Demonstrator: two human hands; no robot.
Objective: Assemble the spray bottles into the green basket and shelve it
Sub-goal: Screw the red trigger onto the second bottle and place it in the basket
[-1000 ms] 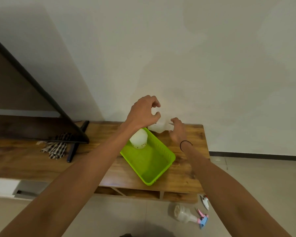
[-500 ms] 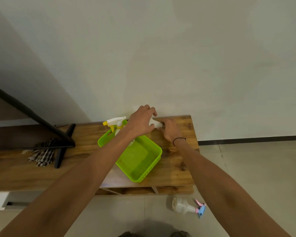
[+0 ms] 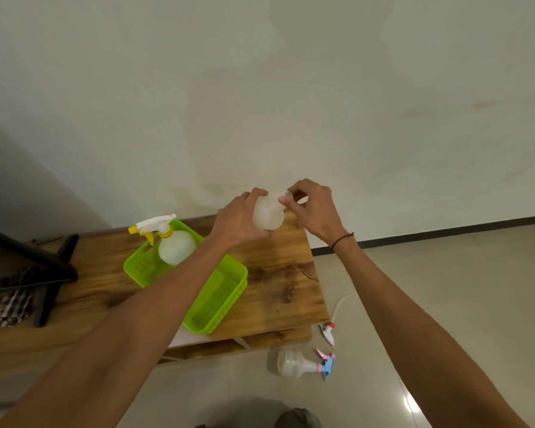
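A green basket [image 3: 226,299] sits on the wooden cabinet top [image 3: 278,273]. A white bottle with a yellow-and-white trigger head [image 3: 170,242] stands upright in its far end. My left hand [image 3: 238,220] grips a headless white bottle [image 3: 267,213], held in the air above the cabinet's far right corner. My right hand [image 3: 311,208] pinches that bottle's neck. On the floor lie a bottle with a pink-and-blue trigger head [image 3: 297,362] and a loose red-and-white trigger head [image 3: 328,333] with its tube.
A black TV stand leg [image 3: 48,285] and a checked cloth [image 3: 8,304] occupy the cabinet's left part. The wall rises right behind the cabinet. An open shelf [image 3: 229,347] runs under the top. Tiled floor spreads to the right.
Both hands have lifted the headless white bottle off the cabinet's back corner into the air. The view has shifted, so the basket's bottle with the yellow head shows in full.
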